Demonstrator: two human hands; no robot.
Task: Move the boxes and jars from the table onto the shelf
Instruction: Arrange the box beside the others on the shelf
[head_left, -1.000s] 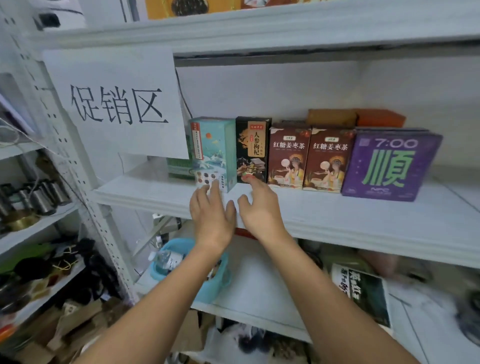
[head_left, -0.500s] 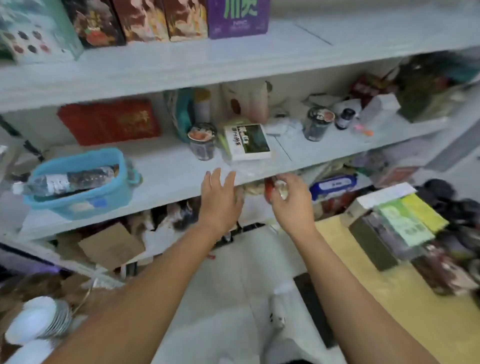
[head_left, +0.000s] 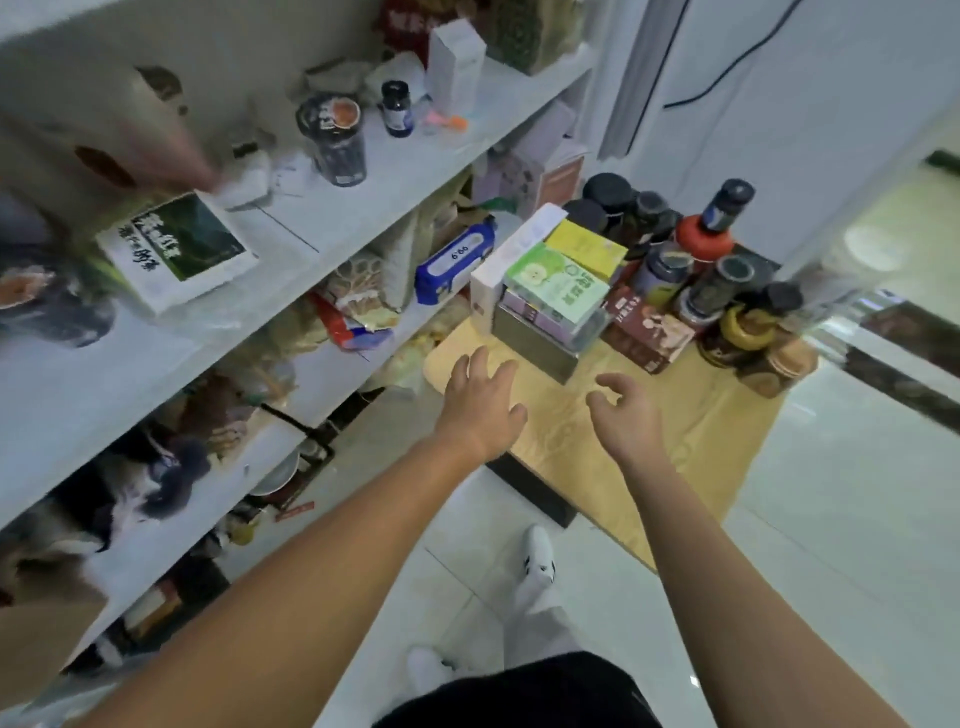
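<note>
Just short of the green box (head_left: 556, 283) topping the stack (head_left: 535, 343), my left hand (head_left: 480, 400) hovers with fingers spread, my right hand (head_left: 623, 415) loosely curled, both empty; risk: a low grab could tip that box into the jars (head_left: 670, 265) behind it.

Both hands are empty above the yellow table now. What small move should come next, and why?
Probably reach forward to the stack of boxes and grip the green box on top. The left hand and right hand hover open over bare table, holding nothing, and the stack stands just ahead of them, nearer than the jars.
</note>
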